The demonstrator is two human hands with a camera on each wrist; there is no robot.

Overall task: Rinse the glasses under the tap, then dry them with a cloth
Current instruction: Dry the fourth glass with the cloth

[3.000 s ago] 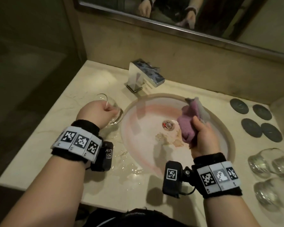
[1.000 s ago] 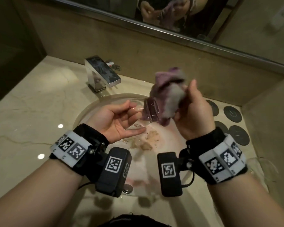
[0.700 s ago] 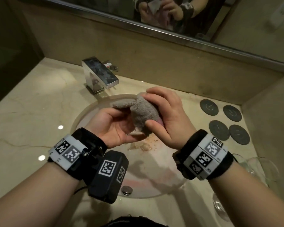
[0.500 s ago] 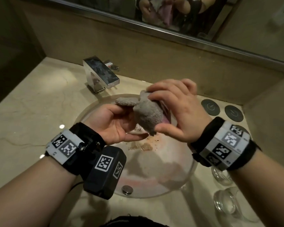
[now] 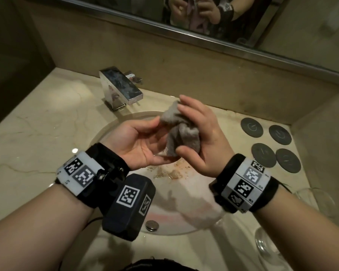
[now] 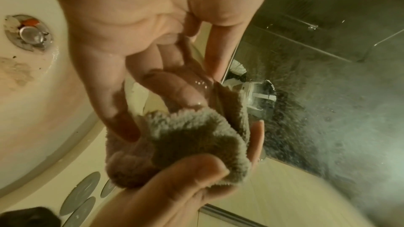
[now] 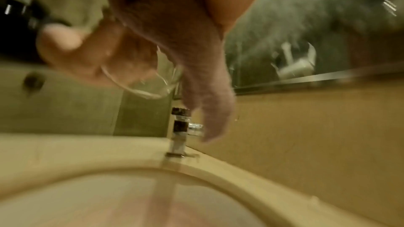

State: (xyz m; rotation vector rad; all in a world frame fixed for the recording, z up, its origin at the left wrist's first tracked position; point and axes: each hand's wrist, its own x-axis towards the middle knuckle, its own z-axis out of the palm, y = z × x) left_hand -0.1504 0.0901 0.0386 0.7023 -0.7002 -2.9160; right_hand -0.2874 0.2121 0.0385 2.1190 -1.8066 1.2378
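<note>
Glass (image 6: 192, 84) held over sink (image 5: 184, 222), hidden in head view by cloth (image 5: 181, 133); right hand (image 5: 202, 137) curled round cloth. Left wrist: left hand (image 6: 153, 40) cupped round clear glass. Right wrist: rim visible, blurred. Best to turn glass slowly, press cloth inside.

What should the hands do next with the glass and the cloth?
Probably keep twisting the cloth round the glass. The right hand has it wrapped over the glass that the left hand holds above the sink, so drying looks unfinished.
</note>
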